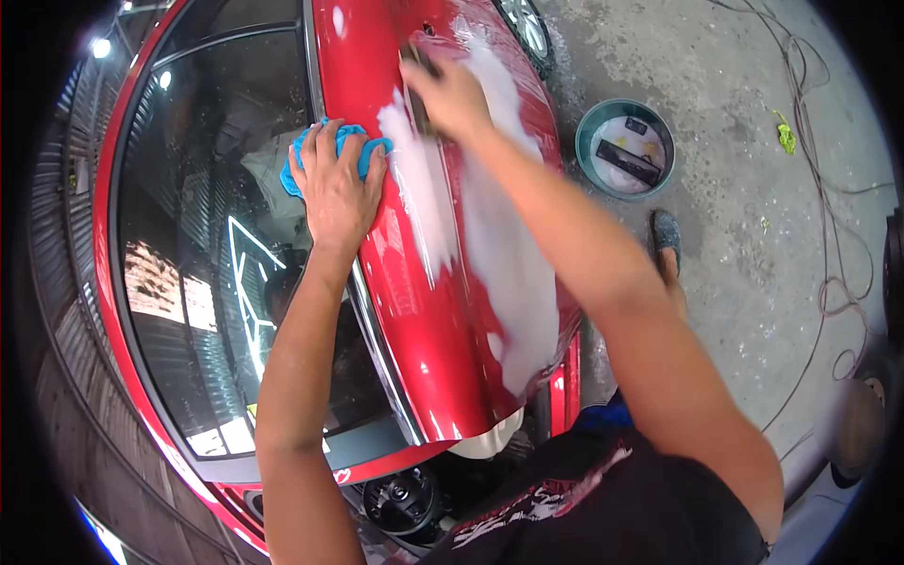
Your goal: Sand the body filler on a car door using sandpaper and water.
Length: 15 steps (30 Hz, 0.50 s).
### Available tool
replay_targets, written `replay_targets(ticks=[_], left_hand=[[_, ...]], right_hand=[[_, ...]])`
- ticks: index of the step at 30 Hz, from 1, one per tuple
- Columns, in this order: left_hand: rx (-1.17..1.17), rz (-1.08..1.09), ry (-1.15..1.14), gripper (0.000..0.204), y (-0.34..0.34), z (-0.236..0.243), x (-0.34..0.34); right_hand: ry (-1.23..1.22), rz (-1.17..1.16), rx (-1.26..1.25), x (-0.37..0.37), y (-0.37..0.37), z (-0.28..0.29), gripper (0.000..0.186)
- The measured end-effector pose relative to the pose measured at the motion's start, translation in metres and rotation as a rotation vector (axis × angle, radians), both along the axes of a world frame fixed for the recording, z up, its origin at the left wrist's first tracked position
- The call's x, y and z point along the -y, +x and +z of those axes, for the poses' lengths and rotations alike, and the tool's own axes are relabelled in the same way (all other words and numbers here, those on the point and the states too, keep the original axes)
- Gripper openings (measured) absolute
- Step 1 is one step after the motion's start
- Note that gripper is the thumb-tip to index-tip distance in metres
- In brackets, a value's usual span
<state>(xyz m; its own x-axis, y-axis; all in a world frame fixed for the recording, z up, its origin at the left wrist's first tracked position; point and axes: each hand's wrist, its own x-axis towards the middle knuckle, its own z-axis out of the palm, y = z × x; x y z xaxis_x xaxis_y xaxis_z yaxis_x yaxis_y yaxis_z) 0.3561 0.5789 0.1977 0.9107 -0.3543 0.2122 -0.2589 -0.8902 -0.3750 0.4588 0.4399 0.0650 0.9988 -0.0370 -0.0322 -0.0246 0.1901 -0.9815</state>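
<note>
While the left hand (339, 184) clasps a blue cloth (365, 153) beneath it, the right hand (454, 100) grips a dark block (416, 108) at its left.

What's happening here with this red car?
A person is working on a red car. The left hand holds a bunched blue cloth at the edge of the window, while the right hand grips a dark block at a pale patch. A bucket with dark pieces in it stands on the floor.
</note>
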Motion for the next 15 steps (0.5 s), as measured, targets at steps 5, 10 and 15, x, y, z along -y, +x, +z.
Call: replay_targets(ticks=[5,10,15], left_hand=[[-0.029,0.079,0.038,0.030,-0.017,0.007,-0.024],[-0.029,0.100,0.044,0.028,-0.020,0.012,-0.013],[-0.022,0.038,-0.008,0.028,-0.003,0.006,0.011]], right_hand=[[-0.032,0.060,-0.070,-0.029,-0.090,0.004,0.051],[-0.017,-0.036,-0.080,-0.012,-0.226,0.009,0.057],[0.089,-0.023,0.026,0.004,0.047,-0.001,0.053]])
